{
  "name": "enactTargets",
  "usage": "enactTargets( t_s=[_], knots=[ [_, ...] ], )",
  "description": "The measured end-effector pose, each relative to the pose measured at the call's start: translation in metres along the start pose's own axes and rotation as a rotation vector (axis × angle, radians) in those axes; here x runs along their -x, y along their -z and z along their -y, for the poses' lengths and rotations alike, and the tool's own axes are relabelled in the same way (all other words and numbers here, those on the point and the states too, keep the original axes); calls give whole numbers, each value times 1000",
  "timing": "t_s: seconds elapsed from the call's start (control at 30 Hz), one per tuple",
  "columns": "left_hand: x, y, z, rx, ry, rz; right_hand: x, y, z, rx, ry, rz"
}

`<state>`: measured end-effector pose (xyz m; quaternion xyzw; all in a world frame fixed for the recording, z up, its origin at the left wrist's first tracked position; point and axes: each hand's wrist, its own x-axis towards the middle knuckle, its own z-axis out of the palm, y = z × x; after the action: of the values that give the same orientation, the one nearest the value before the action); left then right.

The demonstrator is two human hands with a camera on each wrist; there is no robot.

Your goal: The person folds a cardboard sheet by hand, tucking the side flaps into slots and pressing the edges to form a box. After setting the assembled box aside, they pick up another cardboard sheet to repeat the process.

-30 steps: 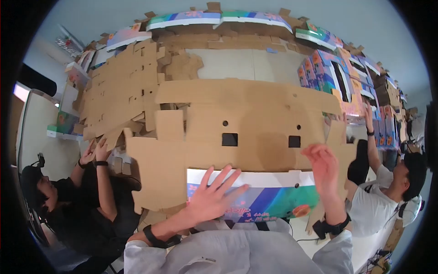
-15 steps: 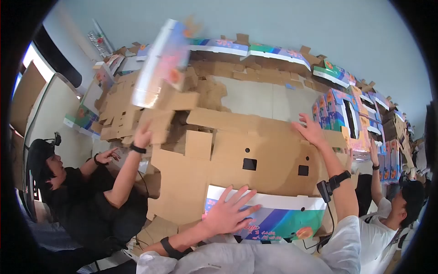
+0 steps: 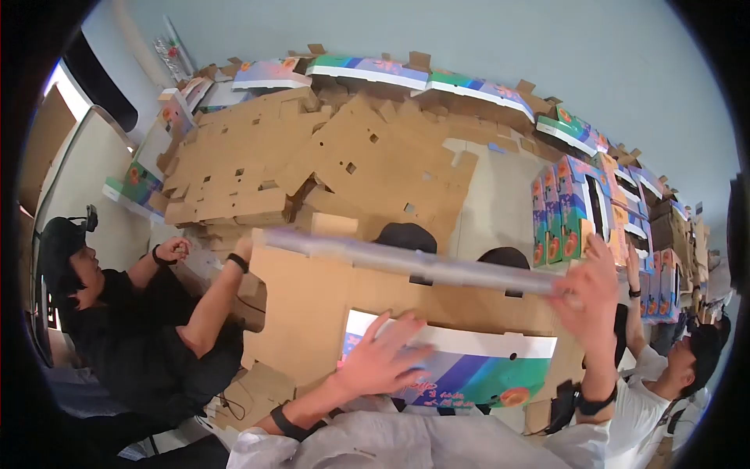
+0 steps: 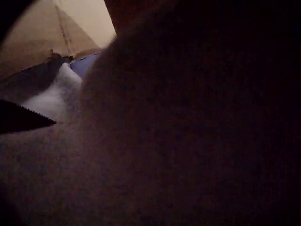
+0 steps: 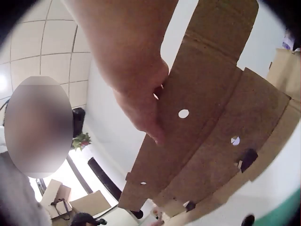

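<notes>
A flat cardboard sheet (image 3: 437, 267), blurred and seen nearly edge-on, spans the air above the stack in the head view. My right hand (image 3: 587, 293) pinches its right end. In the right wrist view, that hand's thumb (image 5: 153, 132) lies along the brown, holed face (image 5: 207, 108) of the sheet. Another person's hand (image 3: 247, 244) is at the sheet's left end. My left hand (image 3: 387, 356) rests with spread fingers on the printed purple-green panel (image 3: 484, 375) of a cardboard blank (image 3: 297, 313) in front of me. The left wrist view is mostly dark.
Brown flattened cardboard (image 3: 258, 148) is piled at the back left. Upright printed boxes (image 3: 558, 211) stand at the right. More printed boxes (image 3: 367, 69) line the wall. A person in black (image 3: 148, 313) is at left, a person in white (image 3: 656, 367) at right.
A printed sheet raised at the upper left has come down across in front of me. My right hand reached forward, then drew back to its end. Brown cardboard now covers floor behind.
</notes>
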<state>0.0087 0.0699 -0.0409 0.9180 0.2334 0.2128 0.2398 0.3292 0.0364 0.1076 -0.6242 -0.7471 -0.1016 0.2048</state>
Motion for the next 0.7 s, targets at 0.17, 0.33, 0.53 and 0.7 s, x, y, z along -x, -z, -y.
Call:
enactTargets(
  t_s=[0.17, 0.33, 0.53, 0.7],
  knots=[
    [45, 7, 12, -129, 19, -645, 62, 12, 36, -132, -79, 197],
    [33, 50, -8, -349, 196, -733, 106, 7, 27, 19, -508, 94],
    [8, 95, 1, -363, 217, -525, 128, 14, 58, -118, -751, -19],
    [7, 97, 7, -147, 206, -337, 172, -3, 56, -404, -830, -317]
  ],
)
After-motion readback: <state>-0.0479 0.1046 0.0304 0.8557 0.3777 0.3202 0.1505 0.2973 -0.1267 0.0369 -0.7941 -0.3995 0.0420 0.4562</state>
